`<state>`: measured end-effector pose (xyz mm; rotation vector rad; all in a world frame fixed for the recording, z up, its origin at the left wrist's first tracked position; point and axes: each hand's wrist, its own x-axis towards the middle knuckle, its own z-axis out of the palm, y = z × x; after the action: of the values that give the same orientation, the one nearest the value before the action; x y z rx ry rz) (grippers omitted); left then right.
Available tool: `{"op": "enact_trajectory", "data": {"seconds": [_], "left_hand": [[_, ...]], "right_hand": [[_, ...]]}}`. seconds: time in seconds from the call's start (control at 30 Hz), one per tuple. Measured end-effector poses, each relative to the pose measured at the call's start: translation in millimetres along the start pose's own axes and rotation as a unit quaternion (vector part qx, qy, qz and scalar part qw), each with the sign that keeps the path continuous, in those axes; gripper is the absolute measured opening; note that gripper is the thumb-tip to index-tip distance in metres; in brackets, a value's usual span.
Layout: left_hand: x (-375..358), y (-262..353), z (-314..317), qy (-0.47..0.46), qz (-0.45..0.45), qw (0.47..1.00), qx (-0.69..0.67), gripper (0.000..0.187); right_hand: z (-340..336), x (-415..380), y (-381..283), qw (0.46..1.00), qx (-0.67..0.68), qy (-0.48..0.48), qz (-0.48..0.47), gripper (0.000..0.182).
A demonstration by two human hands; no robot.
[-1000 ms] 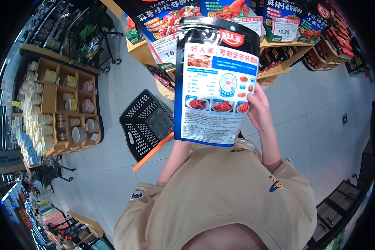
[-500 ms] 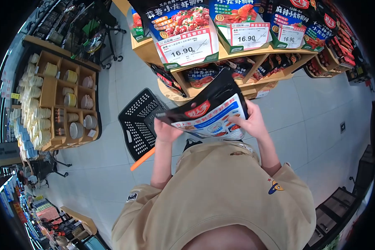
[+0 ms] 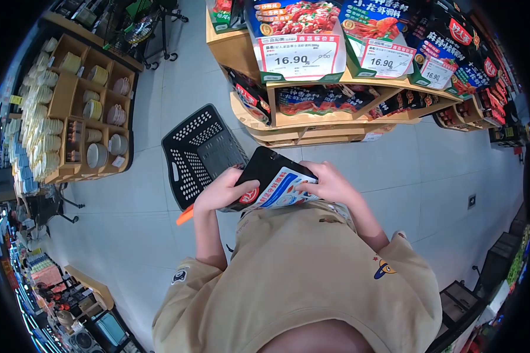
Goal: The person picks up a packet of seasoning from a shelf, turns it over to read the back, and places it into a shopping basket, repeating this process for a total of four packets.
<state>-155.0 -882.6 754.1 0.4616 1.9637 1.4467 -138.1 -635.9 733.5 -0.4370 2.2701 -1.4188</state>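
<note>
Close to my waist, both hands hold a black seasoning pouch [image 3: 271, 170] with a red logo and a white and blue printed panel. My left hand [image 3: 221, 189] is closed on its left side, the thumb lying across the front by the logo. On the opposite side my right hand [image 3: 330, 181] grips the edge, thumb on the printed panel. The fingers behind the pouch are hidden. Below and left of it, a dark perforated shopping basket [image 3: 185, 159] with an orange handle [image 3: 185, 216] stands on the floor, partly covered by my left hand and the pouch.
Ahead, a wooden display shelf [image 3: 318, 130] carries several crayfish seasoning pouches [image 3: 300, 26] with price cards [image 3: 300, 59]. A shelf of bowls and cups [image 3: 65, 117] stands to the left. Grey floor tiles [image 3: 141, 247] surround me; dark bins [image 3: 453, 306] stand at the lower right.
The pouch has come lower and nearer my body, and turned and tilted. My left hand has moved down with its thumb now over the front. The view has shifted, so the shelf appears farther right.
</note>
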Motion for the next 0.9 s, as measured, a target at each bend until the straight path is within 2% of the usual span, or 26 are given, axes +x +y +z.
{"op": "enact_trajectory", "data": {"seconds": [0.03, 0.1, 0.17, 0.23, 0.27, 0.3, 0.37, 0.43, 0.5, 0.53, 0.57, 0.63, 0.67, 0.73, 0.8, 0.87, 0.9], "left_hand": [[-2, -4, -1, 0.038, 0.006, 0.999, 0.008, 0.022], [-8, -17, -6, 0.093, 0.056, 0.994, 0.021, 0.021], [-22, -4, -25, 0.097, -0.009, 0.991, 0.096, 0.020], [-32, -29, -43, 0.155, -0.001, 0.987, 0.048, 0.019], [-37, -36, -49, 0.202, -0.012, 0.979, -0.017, 0.018], [-41, -38, -56, 0.248, -0.023, 0.965, -0.082, 0.018], [-49, -57, -81, 0.275, -0.067, 0.954, -0.098, 0.020], [-45, -91, -104, 0.322, -0.051, 0.944, -0.042, 0.022], [-37, -121, -127, 0.351, -0.071, 0.934, 0.012, 0.024], [-32, -143, -142, 0.355, -0.099, 0.925, 0.089, 0.025], [-27, -164, -154, 0.367, -0.125, 0.902, 0.190, 0.025], [-14, -210, -177, 0.337, -0.201, 0.878, 0.275, 0.025], [-7, -240, -187, 0.335, -0.209, 0.879, 0.268, 0.025], [9, -311, -205, 0.327, -0.258, 0.850, 0.322, 0.026], [23, -352, -212, 0.322, -0.270, 0.854, 0.307, 0.026], [37, -399, -216, 0.297, -0.287, 0.855, 0.313, 0.025], [46, -423, -215, 0.293, -0.292, 0.857, 0.306, 0.025]], "right_hand": [[5, 4, -1, 1.000, -0.002, -0.010, 0.003, 0.029], [17, 15, -1, 0.999, 0.012, 0.042, -0.001, 0.030], [27, 25, -1, 0.998, 0.047, 0.031, 0.011, 0.032], [38, 37, 1, 0.977, -0.040, 0.189, -0.084, 0.034], [41, 40, 5, 0.982, -0.038, 0.179, -0.036, 0.036], [43, 42, 11, 0.984, -0.038, 0.171, -0.034, 0.036], [50, 46, 21, 0.986, -0.061, 0.151, 0.015, 0.037], [60, 46, 32, 0.989, -0.062, 0.124, 0.054, 0.036], [74, 45, 58, 0.985, -0.099, 0.108, 0.088, 0.034], [80, 42, 72, 0.986, -0.100, 0.098, 0.094, 0.034], [87, 38, 88, 0.982, -0.103, 0.093, 0.131, 0.033], [98, 24, 125, 0.973, -0.121, 0.091, 0.172, 0.031], [102, 11, 145, 0.970, -0.136, 0.094, 0.177, 0.030], [112, -31, 181, 0.943, -0.089, 0.105, 0.304, 0.028], [120, -82, 221, 0.935, -0.073, 0.117, 0.328, 0.025], [129, -136, 242, 0.875, -0.034, 0.099, 0.473, 0.022], [135, -151, 235, 0.824, 0.030, 0.123, 0.552, 0.021]]}}
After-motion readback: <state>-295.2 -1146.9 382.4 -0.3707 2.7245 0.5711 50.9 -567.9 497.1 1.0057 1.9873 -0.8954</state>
